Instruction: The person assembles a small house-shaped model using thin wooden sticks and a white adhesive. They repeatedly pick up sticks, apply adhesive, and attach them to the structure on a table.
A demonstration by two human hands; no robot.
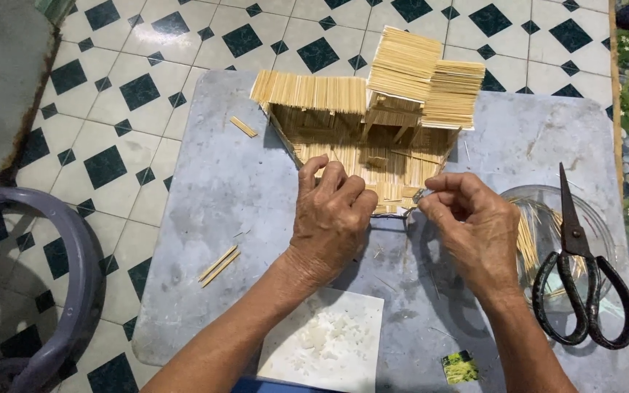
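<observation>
Wooden stick house (373,124) at twelve o'clock; my left hand (329,218) steadies its base, right hand (471,218) pinches a small piece (422,195). Pressing hard could snap glued sticks.

A pale stick-built model house (373,124) with layered roofs stands upright at the table's far middle.

Pale straw-yellow stick house (373,109) at the far edge of the mottled grey counter (212,189), black scissors (584,276) on the right edge, white-and-dark-green diamond floor tiles (132,94) beyond.
</observation>
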